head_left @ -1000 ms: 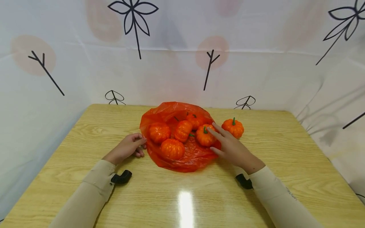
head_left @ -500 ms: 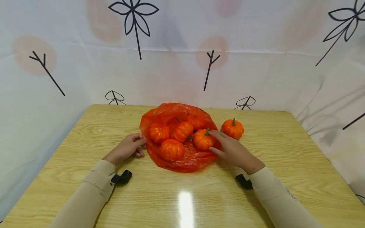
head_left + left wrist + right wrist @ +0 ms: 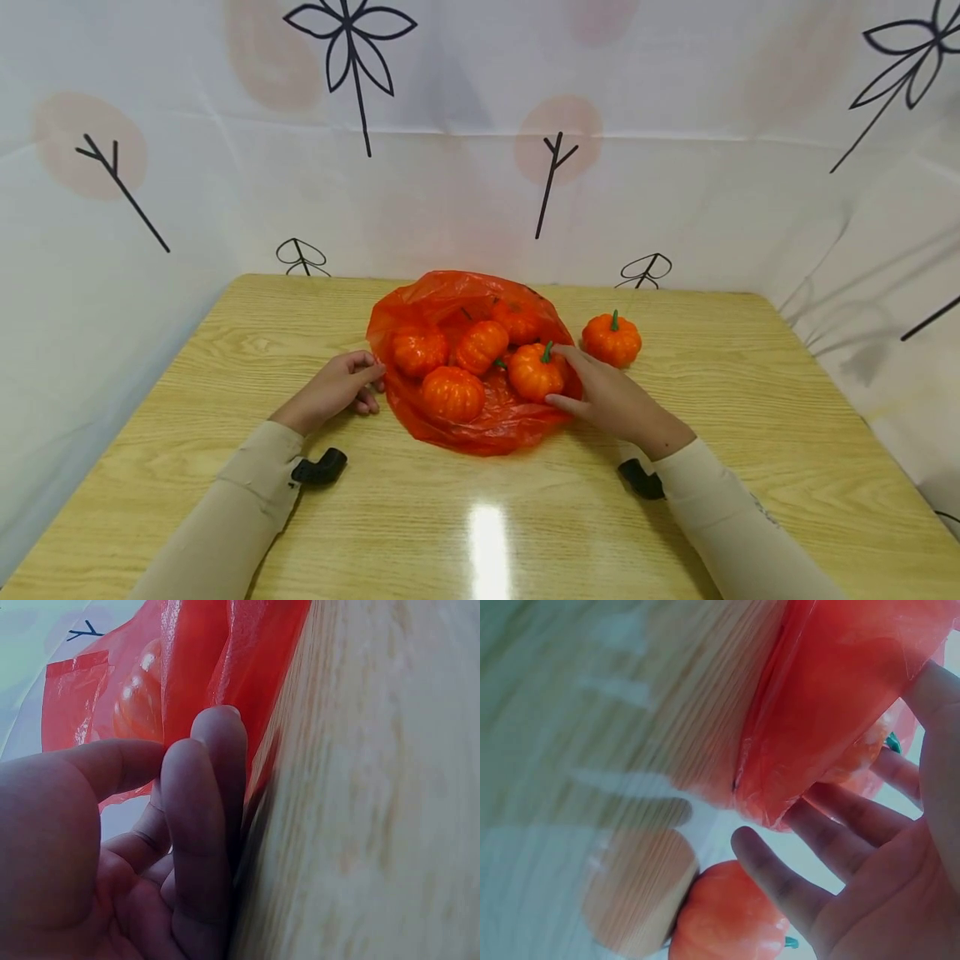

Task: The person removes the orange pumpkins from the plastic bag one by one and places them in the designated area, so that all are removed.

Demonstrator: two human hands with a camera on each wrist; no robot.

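A thin red plastic bag (image 3: 480, 433) lies spread on the table with several small orange pumpkins (image 3: 453, 393) inside it. My left hand (image 3: 341, 385) pinches the bag's left edge between thumb and finger; the left wrist view shows the fingertips (image 3: 217, 735) against the red film. At the bag's right side, my right hand (image 3: 611, 400) has its fingers spread beside a green-stemmed pumpkin (image 3: 535, 375). In the right wrist view the fingers (image 3: 862, 814) look loose, some partly hidden by the bag. Whether they touch that pumpkin is hard to tell.
Another orange pumpkin (image 3: 612, 340) stands outside the bag, just beyond my right hand. Under everything is a wooden table (image 3: 405, 533), with a patterned white cloth (image 3: 450, 192) hanging behind its far edge. Black devices (image 3: 320, 467) sit at both wrists.
The pumpkin by my right hand has tipped and shifted slightly toward me inside the bag. The right hand's fingers have drawn back to its right side. My left hand stays put.
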